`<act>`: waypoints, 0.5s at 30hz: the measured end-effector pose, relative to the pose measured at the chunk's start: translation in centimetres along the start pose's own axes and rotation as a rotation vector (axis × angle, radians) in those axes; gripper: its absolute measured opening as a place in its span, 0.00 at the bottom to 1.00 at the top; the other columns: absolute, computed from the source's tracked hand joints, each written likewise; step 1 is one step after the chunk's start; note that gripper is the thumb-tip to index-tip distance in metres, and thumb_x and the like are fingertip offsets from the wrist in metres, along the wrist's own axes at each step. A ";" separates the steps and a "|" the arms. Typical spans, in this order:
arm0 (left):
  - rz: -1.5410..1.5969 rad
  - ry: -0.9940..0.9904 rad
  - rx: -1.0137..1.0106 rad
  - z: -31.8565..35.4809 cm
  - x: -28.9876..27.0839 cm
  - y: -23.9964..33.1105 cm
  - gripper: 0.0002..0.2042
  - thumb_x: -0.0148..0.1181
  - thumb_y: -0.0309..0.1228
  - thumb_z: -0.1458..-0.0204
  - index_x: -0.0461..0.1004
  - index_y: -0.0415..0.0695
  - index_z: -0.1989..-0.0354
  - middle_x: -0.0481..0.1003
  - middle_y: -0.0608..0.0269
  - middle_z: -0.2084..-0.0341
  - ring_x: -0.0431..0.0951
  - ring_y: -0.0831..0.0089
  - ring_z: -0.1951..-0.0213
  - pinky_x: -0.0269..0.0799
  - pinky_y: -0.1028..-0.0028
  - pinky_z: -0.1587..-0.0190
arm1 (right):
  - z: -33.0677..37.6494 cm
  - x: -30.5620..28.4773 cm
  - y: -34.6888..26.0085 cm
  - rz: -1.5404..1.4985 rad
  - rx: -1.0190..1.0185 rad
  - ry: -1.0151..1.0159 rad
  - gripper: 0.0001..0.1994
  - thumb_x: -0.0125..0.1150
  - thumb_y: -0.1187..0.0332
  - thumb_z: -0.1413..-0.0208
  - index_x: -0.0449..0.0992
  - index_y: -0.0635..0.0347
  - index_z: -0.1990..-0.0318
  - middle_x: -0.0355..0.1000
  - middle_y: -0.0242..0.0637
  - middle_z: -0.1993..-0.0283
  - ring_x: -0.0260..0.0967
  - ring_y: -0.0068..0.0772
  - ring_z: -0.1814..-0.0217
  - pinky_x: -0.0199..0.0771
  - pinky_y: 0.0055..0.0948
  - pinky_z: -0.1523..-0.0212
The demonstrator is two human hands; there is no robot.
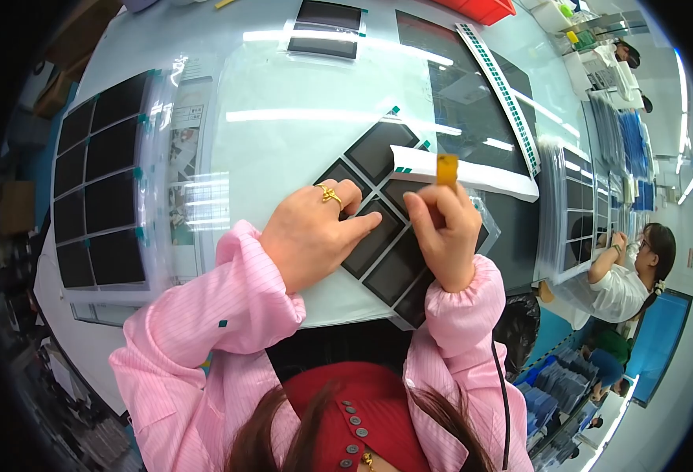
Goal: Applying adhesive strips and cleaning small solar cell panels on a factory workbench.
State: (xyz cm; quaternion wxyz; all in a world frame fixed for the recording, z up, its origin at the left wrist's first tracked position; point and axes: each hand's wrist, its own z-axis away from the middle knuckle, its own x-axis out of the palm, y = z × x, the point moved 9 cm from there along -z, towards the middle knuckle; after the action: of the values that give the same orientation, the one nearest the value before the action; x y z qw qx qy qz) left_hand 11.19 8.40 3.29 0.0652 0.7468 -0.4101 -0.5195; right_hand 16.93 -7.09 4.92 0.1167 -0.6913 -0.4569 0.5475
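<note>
From my head camera, my left hand (315, 232), with a gold ring on one finger, lies loosely curled on a sheet of dark square panels (378, 228); its fingertip presses one panel and it grips nothing. My right hand (444, 232) is pinched shut on a small amber tab (447, 168), held upright just above the sheet's far edge. The sheet lies turned like a diamond on the pale surface (283, 141), right in front of me, and I can count about six dark squares not hidden by my hands.

Just beyond the tab lies a white strip (480, 175) with small green marks at its left end. A long narrow strip of green tabs (499, 86) runs diagonally across a large dark sheet (464, 110) behind it. To my left sits a clear-wrapped pack of dark squares (99, 181), eight in two columns, with green tabs along its right edge. At the far edge lies one more dark panel (327, 27), and a red bin (480, 8) is beside it. To my right, another person (629, 271) in white works at stacked sheets (578, 212).
</note>
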 end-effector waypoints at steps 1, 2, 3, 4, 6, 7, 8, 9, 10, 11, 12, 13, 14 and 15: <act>0.000 -0.001 0.000 0.1 0.0 0.1 0.15 0.72 0.25 0.52 0.83 0.46 0.54 0.72 0.63 0.65 0.77 0.65 0.67 0.73 0.67 0.67 | -0.3 0.1 0.1 0.022 -0.016 -0.003 0.05 0.71 0.77 0.42 0.79 0.63 0.61 0.70 0.33 0.69 0.65 0.21 0.76 0.64 0.23 0.74; 0.018 0.018 -0.025 0.0 -0.1 -0.2 0.11 0.70 0.26 0.51 0.82 0.46 0.58 0.72 0.64 0.67 0.77 0.66 0.67 0.74 0.67 0.67 | -0.6 0.2 0.1 0.023 -0.016 -0.003 0.05 0.71 0.77 0.42 0.79 0.63 0.61 0.70 0.33 0.69 0.65 0.21 0.76 0.64 0.23 0.74; 0.036 0.037 -0.051 0.0 -0.3 -0.4 0.07 0.69 0.26 0.50 0.81 0.45 0.62 0.71 0.65 0.69 0.77 0.67 0.68 0.74 0.66 0.67 | -1.0 0.4 0.2 0.054 -0.002 -0.005 0.06 0.70 0.77 0.42 0.79 0.63 0.59 0.70 0.33 0.68 0.65 0.21 0.75 0.65 0.23 0.73; 0.035 0.037 -0.051 0.0 -0.2 -0.3 0.07 0.69 0.26 0.50 0.81 0.45 0.62 0.71 0.65 0.69 0.77 0.67 0.68 0.74 0.66 0.67 | -1.2 0.5 0.3 0.086 0.012 -0.007 0.07 0.70 0.77 0.42 0.80 0.62 0.57 0.71 0.34 0.67 0.66 0.21 0.75 0.66 0.23 0.73; 0.078 0.062 -0.129 -0.2 -0.3 -1.0 0.05 0.69 0.25 0.50 0.81 0.45 0.66 0.72 0.65 0.70 0.78 0.67 0.69 0.74 0.67 0.68 | -1.4 0.8 0.4 0.112 0.014 -0.017 0.09 0.69 0.78 0.42 0.80 0.62 0.55 0.72 0.34 0.67 0.68 0.22 0.75 0.68 0.23 0.73; 0.076 0.062 -0.128 -0.3 -0.3 -1.1 0.05 0.69 0.25 0.50 0.81 0.45 0.66 0.72 0.65 0.70 0.78 0.67 0.69 0.74 0.67 0.68 | -1.6 1.0 0.4 0.143 -0.004 -0.007 0.09 0.69 0.78 0.42 0.80 0.62 0.55 0.72 0.35 0.67 0.69 0.23 0.74 0.69 0.23 0.72; 0.063 0.061 -0.112 -0.3 -0.3 -1.0 0.05 0.68 0.25 0.50 0.81 0.45 0.66 0.71 0.65 0.70 0.78 0.67 0.69 0.74 0.66 0.68 | -1.6 1.0 0.4 0.173 -0.019 0.001 0.09 0.69 0.78 0.42 0.80 0.62 0.55 0.73 0.35 0.66 0.70 0.23 0.74 0.70 0.23 0.72; 0.049 0.060 -0.097 -0.3 -0.3 -0.8 0.05 0.68 0.25 0.50 0.81 0.46 0.65 0.71 0.65 0.70 0.78 0.68 0.70 0.74 0.66 0.68 | -1.6 1.1 0.6 0.172 -0.017 0.001 0.09 0.69 0.78 0.42 0.80 0.62 0.55 0.73 0.35 0.66 0.70 0.23 0.74 0.70 0.23 0.72; 0.049 0.058 -0.098 -0.3 -0.3 -0.8 0.05 0.68 0.25 0.50 0.81 0.46 0.65 0.71 0.65 0.70 0.78 0.68 0.70 0.74 0.66 0.68 | -1.6 1.1 0.7 0.164 -0.024 0.005 0.08 0.69 0.78 0.42 0.80 0.62 0.56 0.73 0.36 0.66 0.71 0.24 0.74 0.70 0.23 0.72; 0.019 0.055 -0.078 -0.3 -0.3 -0.7 0.06 0.68 0.25 0.50 0.82 0.47 0.64 0.71 0.66 0.71 0.77 0.68 0.70 0.74 0.67 0.69 | -1.5 1.1 0.7 0.158 -0.031 0.010 0.08 0.69 0.79 0.42 0.80 0.63 0.56 0.73 0.36 0.66 0.71 0.25 0.73 0.70 0.23 0.72; -0.010 0.052 -0.057 -0.4 -0.2 -0.5 0.06 0.68 0.26 0.50 0.82 0.47 0.63 0.71 0.66 0.72 0.76 0.68 0.70 0.73 0.67 0.70 | -1.4 1.1 0.7 0.158 -0.028 0.010 0.08 0.69 0.79 0.42 0.80 0.63 0.56 0.73 0.36 0.66 0.71 0.25 0.73 0.70 0.23 0.72; -0.009 0.050 -0.057 -0.3 -0.2 -0.4 0.06 0.68 0.26 0.50 0.82 0.47 0.63 0.71 0.66 0.72 0.76 0.68 0.70 0.73 0.67 0.70 | -1.3 0.9 0.7 0.124 -0.025 0.020 0.07 0.68 0.79 0.42 0.80 0.63 0.57 0.74 0.36 0.66 0.72 0.25 0.73 0.71 0.23 0.72; -0.071 0.039 -0.059 -0.3 -0.2 -0.2 0.10 0.70 0.25 0.51 0.83 0.49 0.60 0.70 0.66 0.72 0.75 0.68 0.71 0.72 0.67 0.70 | -1.3 0.7 0.7 0.090 -0.023 0.032 0.07 0.68 0.79 0.42 0.81 0.63 0.57 0.74 0.37 0.66 0.72 0.25 0.73 0.71 0.23 0.71; -0.134 0.030 -0.060 -0.3 -0.1 -0.1 0.13 0.71 0.25 0.52 0.85 0.50 0.57 0.70 0.66 0.72 0.74 0.67 0.71 0.71 0.67 0.70 | -1.3 0.7 0.6 0.091 -0.021 0.034 0.07 0.68 0.79 0.42 0.81 0.63 0.57 0.74 0.37 0.66 0.72 0.25 0.73 0.71 0.23 0.71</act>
State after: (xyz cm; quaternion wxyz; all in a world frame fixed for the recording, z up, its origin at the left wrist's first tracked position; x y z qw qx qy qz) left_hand 11.52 8.47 3.47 0.0588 0.7779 -0.3422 -0.5237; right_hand 18.32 -6.51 4.52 0.0923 -0.7218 -0.4286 0.5356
